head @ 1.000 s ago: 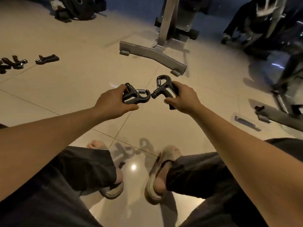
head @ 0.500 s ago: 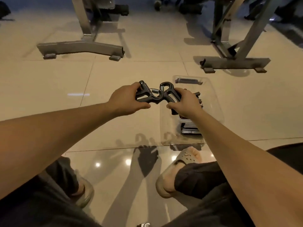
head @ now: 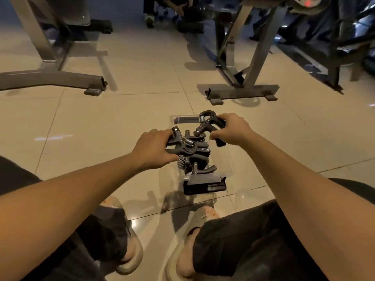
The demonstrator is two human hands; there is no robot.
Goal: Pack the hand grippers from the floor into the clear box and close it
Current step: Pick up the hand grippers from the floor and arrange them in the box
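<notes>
A clear box (head: 228,159) sits on the tiled floor in front of my feet, holding several black hand grippers (head: 199,159) with metal springs. My left hand (head: 153,149) is shut on one black hand gripper (head: 179,146) over the box's left side. My right hand (head: 233,129) is shut on another hand gripper (head: 207,123), held over the box's far right part. A black latch (head: 205,186) shows at the box's near end and another black piece (head: 186,119) at its far end.
Grey metal gym frames stand on the floor at the far left (head: 52,78) and far right (head: 241,92). Someone's legs and shoes (head: 150,20) are at the top. My own knees and sandalled feet (head: 129,258) are just below the box.
My view swung from the open floor to the box. Both hands carried their hand grippers rightward and down, from beside the box to over it.
</notes>
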